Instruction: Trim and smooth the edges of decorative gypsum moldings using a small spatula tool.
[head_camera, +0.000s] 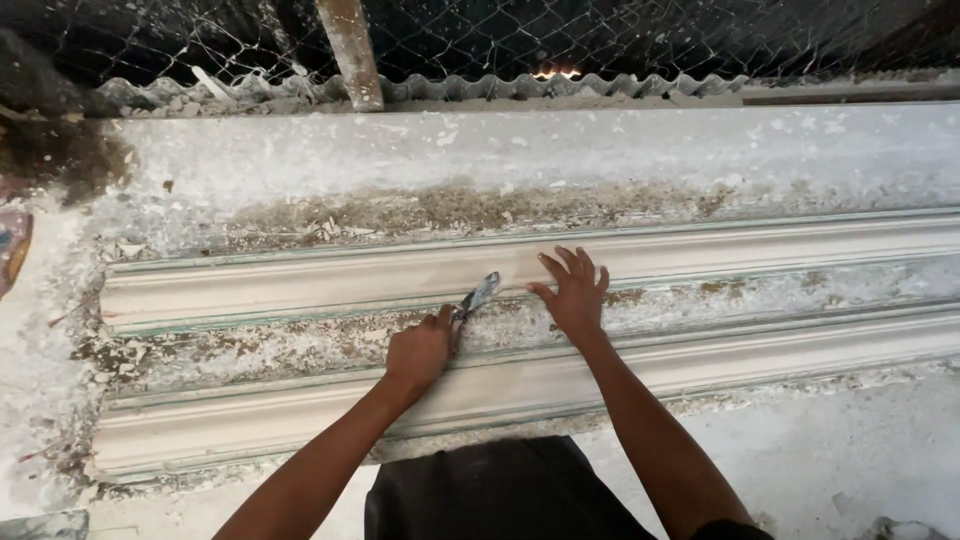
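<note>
The left hand (418, 352) has its grip closed on a scraper (476, 297) whose blade points to one o'clock on the upper plaster moulding (300, 285); the right hand (573, 295) lies splayed, holding nothing, just beside it; a slip could gouge the plaster or nick those fingers.

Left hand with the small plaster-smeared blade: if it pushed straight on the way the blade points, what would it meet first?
Probably the upper white plaster moulding: the left hand aims its small plaster-smeared blade up-right, its tip already at that ridge. The right hand lies just beside that line.
</note>
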